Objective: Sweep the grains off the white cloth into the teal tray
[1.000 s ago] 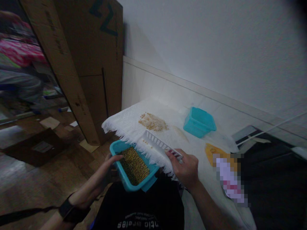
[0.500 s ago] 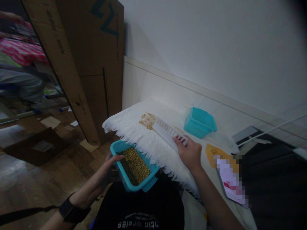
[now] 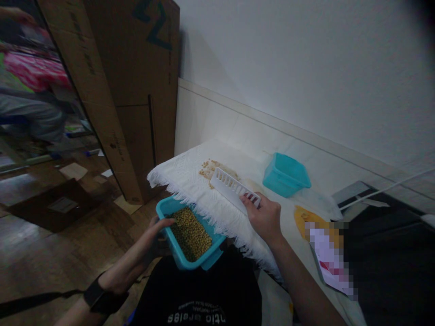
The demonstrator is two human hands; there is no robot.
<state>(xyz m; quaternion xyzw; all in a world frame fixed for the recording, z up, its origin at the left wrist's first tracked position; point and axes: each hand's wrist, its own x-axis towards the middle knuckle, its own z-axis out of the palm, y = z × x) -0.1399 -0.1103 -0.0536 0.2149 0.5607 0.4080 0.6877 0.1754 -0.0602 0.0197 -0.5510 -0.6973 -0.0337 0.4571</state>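
Observation:
My left hand [image 3: 154, 236] grips the near-left rim of a teal tub [image 3: 171, 244] filled with tan beans [image 3: 190, 233], held just below the fringed edge of a white cloth [image 3: 185, 174]. My right hand [image 3: 261, 217] is closed on the end of a white slotted plastic scraper [image 3: 233, 188], which lies on the cloth beside a small heap of loose beans [image 3: 212, 166].
A second teal tub [image 3: 286, 174] stands on the cloth farther back. Tall cardboard boxes [image 3: 129, 81] lean at the left over a wooden floor. An orange-yellow item [image 3: 303, 216] and papers lie at the right, next to a dark surface [image 3: 390, 253].
My right hand moved the scraper away from the cloth's fringed edge, back up to the bean heap, then began drawing it toward me. The left hand kept the tub still.

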